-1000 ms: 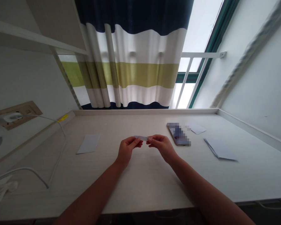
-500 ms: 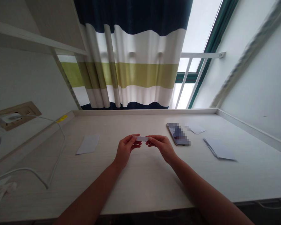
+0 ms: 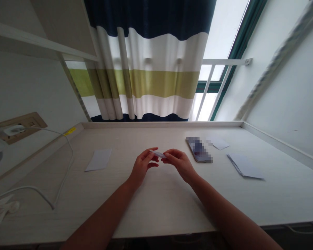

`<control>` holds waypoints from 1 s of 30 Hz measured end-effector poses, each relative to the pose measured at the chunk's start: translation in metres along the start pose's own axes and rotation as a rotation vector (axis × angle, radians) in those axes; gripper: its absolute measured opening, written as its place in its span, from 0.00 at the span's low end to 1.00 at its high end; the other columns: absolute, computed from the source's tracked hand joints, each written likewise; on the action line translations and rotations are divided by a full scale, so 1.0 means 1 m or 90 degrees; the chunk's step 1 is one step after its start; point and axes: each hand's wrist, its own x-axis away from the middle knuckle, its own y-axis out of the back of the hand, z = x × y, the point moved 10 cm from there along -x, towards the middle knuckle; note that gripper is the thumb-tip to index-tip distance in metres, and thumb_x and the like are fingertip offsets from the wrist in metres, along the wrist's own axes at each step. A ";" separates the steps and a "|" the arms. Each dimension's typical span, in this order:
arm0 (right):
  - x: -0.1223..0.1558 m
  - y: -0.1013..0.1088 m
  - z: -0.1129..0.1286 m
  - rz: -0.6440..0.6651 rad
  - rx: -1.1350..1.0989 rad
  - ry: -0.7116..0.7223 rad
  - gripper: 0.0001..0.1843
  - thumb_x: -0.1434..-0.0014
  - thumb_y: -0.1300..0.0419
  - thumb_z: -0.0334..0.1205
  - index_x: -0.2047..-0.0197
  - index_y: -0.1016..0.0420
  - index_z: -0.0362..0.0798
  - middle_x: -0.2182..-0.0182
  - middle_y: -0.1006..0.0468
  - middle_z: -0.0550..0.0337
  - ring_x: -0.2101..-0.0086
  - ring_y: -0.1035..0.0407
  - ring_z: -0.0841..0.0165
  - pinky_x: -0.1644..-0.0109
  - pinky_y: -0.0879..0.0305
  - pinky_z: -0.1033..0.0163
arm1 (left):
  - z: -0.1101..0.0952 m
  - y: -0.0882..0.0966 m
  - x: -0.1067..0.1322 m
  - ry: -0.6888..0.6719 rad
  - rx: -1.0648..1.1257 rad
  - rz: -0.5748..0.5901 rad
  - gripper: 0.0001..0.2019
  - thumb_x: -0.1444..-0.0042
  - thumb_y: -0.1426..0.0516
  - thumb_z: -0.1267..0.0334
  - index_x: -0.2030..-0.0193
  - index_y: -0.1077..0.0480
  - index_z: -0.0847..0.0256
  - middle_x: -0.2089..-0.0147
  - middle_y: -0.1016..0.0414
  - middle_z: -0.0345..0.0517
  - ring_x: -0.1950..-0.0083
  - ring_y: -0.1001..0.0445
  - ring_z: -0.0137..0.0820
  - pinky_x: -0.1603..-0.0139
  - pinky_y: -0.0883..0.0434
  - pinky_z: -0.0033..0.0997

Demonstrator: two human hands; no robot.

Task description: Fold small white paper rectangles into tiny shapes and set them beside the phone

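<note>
a narrow white paper strip (image 3: 158, 154) hangs over the desk (image 3: 161, 208) between both hands, long axis almost sideways, dipping toward the right. left hand (image 3: 143, 164) pinches one end, right hand (image 3: 179, 162) pinches the other, fingertips hiding its tip. the phone (image 3: 199, 149) just beyond is pixelated, can't make it out

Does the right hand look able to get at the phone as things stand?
Probably yes: nothing lies between the right hand and the phone, though its fingers pinch a small paper strip, also held by the left hand.
</note>
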 end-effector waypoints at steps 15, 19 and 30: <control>-0.003 -0.001 -0.013 0.016 0.157 -0.032 0.11 0.58 0.35 0.38 0.68 0.26 0.45 0.74 0.25 0.62 0.73 0.34 0.73 0.65 0.38 0.63 | 0.010 0.005 -0.003 0.031 -0.032 -0.041 0.16 0.57 0.39 0.62 0.60 0.28 0.67 0.69 0.24 0.45 0.67 0.27 0.30 0.63 0.28 0.31; -0.002 -0.002 -0.017 0.026 0.182 -0.045 0.12 0.58 0.36 0.37 0.67 0.25 0.44 0.73 0.24 0.59 0.73 0.34 0.72 0.65 0.37 0.61 | 0.012 0.006 -0.002 0.048 -0.061 -0.049 0.16 0.59 0.38 0.61 0.62 0.26 0.67 0.67 0.23 0.47 0.65 0.26 0.32 0.60 0.28 0.34; 0.000 -0.001 -0.019 0.014 0.162 -0.083 0.11 0.56 0.37 0.42 0.69 0.25 0.45 0.72 0.23 0.59 0.71 0.31 0.70 0.65 0.36 0.61 | 0.014 0.005 -0.004 0.039 -0.092 -0.036 0.17 0.57 0.38 0.61 0.60 0.26 0.66 0.66 0.22 0.48 0.67 0.25 0.34 0.63 0.26 0.36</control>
